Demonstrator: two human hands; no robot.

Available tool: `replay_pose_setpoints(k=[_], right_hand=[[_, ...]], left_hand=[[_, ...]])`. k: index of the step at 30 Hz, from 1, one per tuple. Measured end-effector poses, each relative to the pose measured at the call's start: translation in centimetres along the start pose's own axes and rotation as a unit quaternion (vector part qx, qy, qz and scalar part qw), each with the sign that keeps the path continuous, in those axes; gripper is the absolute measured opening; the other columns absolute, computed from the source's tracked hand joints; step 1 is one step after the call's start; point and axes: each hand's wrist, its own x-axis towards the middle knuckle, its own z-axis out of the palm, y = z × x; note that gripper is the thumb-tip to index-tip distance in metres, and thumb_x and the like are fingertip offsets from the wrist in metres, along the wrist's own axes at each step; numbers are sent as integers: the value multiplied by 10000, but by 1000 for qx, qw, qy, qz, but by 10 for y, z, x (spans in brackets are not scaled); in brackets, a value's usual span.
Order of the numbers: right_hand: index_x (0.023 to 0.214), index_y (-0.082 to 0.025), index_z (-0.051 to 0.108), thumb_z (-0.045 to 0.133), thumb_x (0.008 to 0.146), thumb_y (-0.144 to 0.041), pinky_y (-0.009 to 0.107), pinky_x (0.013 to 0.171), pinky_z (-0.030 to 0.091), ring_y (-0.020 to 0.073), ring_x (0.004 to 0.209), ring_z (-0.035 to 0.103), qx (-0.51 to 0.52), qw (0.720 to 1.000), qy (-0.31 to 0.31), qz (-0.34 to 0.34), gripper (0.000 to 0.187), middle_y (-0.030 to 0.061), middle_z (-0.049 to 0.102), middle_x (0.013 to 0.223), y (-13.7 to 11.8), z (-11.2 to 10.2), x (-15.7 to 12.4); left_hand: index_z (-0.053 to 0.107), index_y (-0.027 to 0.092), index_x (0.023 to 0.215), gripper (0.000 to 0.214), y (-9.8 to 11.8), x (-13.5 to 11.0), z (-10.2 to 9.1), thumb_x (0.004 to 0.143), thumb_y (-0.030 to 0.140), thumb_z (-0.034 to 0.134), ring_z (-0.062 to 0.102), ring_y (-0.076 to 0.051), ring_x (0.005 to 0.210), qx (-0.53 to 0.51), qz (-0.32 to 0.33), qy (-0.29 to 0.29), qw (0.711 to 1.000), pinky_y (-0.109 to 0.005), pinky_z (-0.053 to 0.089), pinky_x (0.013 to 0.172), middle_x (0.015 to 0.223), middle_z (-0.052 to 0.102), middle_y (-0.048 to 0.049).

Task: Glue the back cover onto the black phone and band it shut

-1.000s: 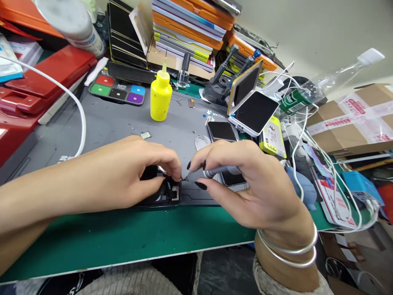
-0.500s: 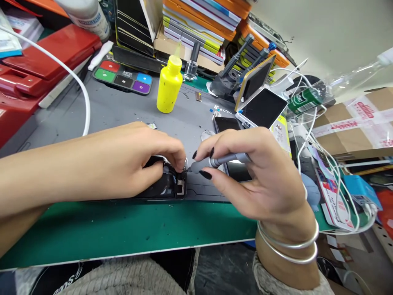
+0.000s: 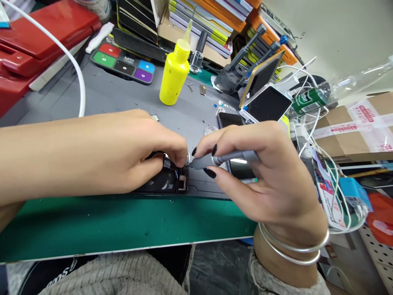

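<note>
An opened black phone lies on the grey work mat near its front edge, with inner parts showing at its right end. My left hand curls over the phone and grips it, the fingertips at its right end; much of the phone is hidden under this hand. In my right hand is a slim grey screwdriver, pinched between thumb and fingers and held almost level. Its tip points left and meets the phone's right end by my left fingertips. Whether a screw is there I cannot tell.
Behind my hands stands a yellow dropper bottle. A coloured screw tray lies further left, near a red case. Other phones rest behind my right hand. White cables tangle at the right, beside a cardboard box.
The view has shifted slightly, so the scene sits a little differently. The screwdriver stays at the phone's right end, and both hands keep nearly the same grip.
</note>
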Motion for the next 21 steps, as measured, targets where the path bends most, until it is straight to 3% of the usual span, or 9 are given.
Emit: replay_pose_setpoints(k=[6, 12, 18, 21], right_hand=[[1078, -190, 458, 488, 760, 78, 260, 901, 525, 117, 984, 634, -27, 997, -69, 28, 417, -4, 611, 1070, -9, -10, 6], [1056, -176, 448, 519, 789, 40, 198, 851, 483, 77, 962, 550, -114, 988, -103, 20, 352, -16, 548, 1047, -20, -13, 18], [1018, -227, 452, 501, 805, 27, 270, 791, 522, 130, 936, 625, -129, 986, -102, 41, 334, -21, 619, 1019, -23, -16, 16], [1009, -228, 445, 515, 791, 19, 275, 779, 525, 136, 933, 641, -133, 985, -106, 29, 337, -25, 635, 1002, -22, -16, 15]], left_hand=[[645, 284, 937, 218, 0, 2, 1, 837, 159, 496, 549, -40, 570, 8, 38, 34, 999, -143, 326, 506, 721, 652, 149], [631, 254, 894, 175, -1, 1, 2, 807, 204, 488, 467, -74, 477, 38, 43, 63, 996, -177, 256, 481, 617, 578, 98], [707, 232, 983, 333, 5, 3, -3, 834, 216, 411, 595, -155, 710, 59, -37, -43, 997, -252, 351, 626, 841, 681, 18], [715, 227, 916, 309, 2, 1, -1, 811, 233, 425, 604, -163, 732, 55, -10, -19, 998, -264, 349, 629, 814, 664, 12]])
